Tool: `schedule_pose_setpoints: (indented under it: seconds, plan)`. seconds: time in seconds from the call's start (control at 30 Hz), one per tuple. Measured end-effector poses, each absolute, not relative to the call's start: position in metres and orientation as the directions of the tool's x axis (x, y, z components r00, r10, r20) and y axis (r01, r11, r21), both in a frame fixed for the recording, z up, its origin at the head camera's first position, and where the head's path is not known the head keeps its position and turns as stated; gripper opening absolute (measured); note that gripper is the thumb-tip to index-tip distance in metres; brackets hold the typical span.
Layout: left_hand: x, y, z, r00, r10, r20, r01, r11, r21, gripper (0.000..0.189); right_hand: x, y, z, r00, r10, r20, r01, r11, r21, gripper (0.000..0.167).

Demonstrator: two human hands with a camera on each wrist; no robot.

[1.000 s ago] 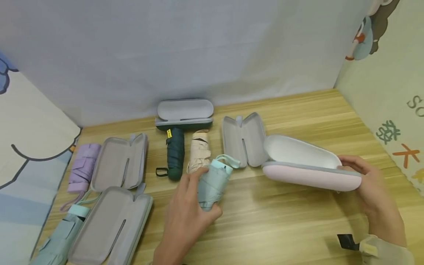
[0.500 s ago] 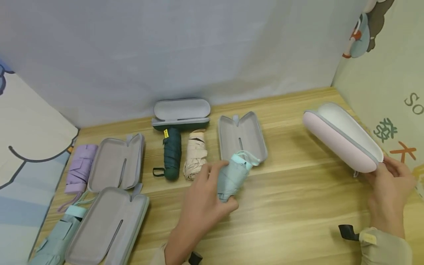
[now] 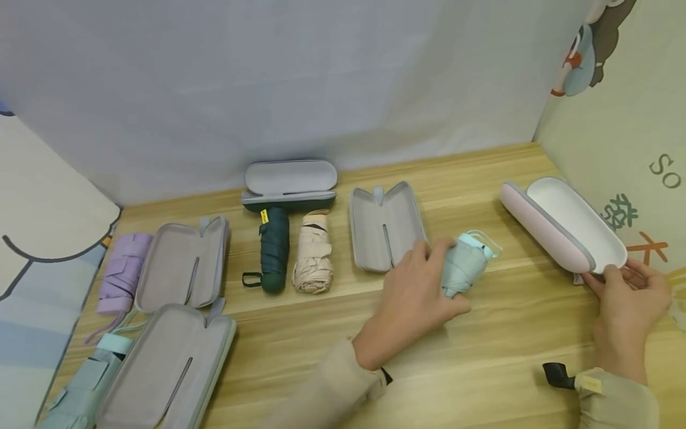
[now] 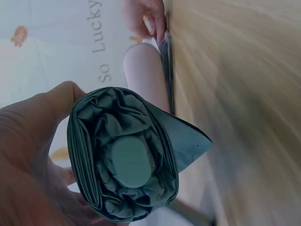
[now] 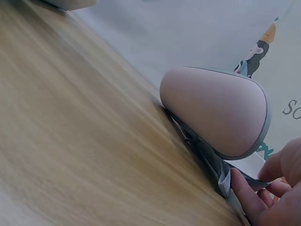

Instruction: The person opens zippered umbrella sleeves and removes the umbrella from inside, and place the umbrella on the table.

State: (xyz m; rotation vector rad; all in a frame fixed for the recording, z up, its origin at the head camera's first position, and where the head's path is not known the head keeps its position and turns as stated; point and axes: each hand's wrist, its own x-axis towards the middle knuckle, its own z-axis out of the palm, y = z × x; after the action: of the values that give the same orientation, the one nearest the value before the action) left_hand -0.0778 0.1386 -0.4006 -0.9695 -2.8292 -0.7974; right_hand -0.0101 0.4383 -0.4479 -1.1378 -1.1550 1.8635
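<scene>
My left hand (image 3: 415, 292) grips a folded pale-teal umbrella (image 3: 464, 267), its mint cap and cord pointing away from me. In the left wrist view, the rolled cloth end of this umbrella (image 4: 131, 162) faces the camera. At the right of the table lies an opened pink hard case (image 3: 546, 232) with a white inside. My right hand (image 3: 632, 298) pinches the near end of that case between thumb and fingers. The right wrist view shows the rounded pink shell (image 5: 214, 110) and the right fingers (image 5: 247, 195) at its edge. A gap separates umbrella and case.
Open grey-lined cases stand at the middle (image 3: 370, 238), back (image 3: 292, 179), left (image 3: 171, 262) and front left (image 3: 142, 369). Among them lie dark green (image 3: 274, 250), beige (image 3: 312, 253), purple (image 3: 124, 274) and another teal umbrella (image 3: 83, 384). A patterned wall (image 3: 651, 119) borders the right.
The left hand has carried the teal umbrella rightward, past the middle case. The right hand has swung the pink case away to the right, turned it and lowered it onto the table.
</scene>
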Motion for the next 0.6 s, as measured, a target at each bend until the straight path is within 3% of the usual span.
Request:
schedule_pose_setpoints:
  seconds: [0.1,0.27,0.47,0.6]
  plan:
    - [-0.085,0.165,-0.407,-0.825,0.54,0.168,0.542,0.671,0.506,0.078,-0.012,0.434,-0.449,-0.405,0.859,-0.312,-0.068,-0.369,-0.927,0.033]
    - [-0.094,0.206,-0.421,-0.866,0.487,0.113,0.458,0.681,0.571,0.073,-0.009,0.436,-0.451,-0.356,0.884,-0.302,-0.036,-0.336,-0.941,0.035]
    - [-0.106,0.224,-0.43,-0.894,0.447,0.041,0.38,0.705,0.598,0.066,-0.005,0.438,-0.452,-0.28,0.937,-0.211,0.006,-0.219,-0.976,0.034]
    - [-0.113,0.233,-0.434,-0.898,0.439,0.021,0.364,0.716,0.595,0.061,-0.004,0.441,-0.45,-0.24,0.95,-0.199,-0.05,-0.217,-0.975,0.032]
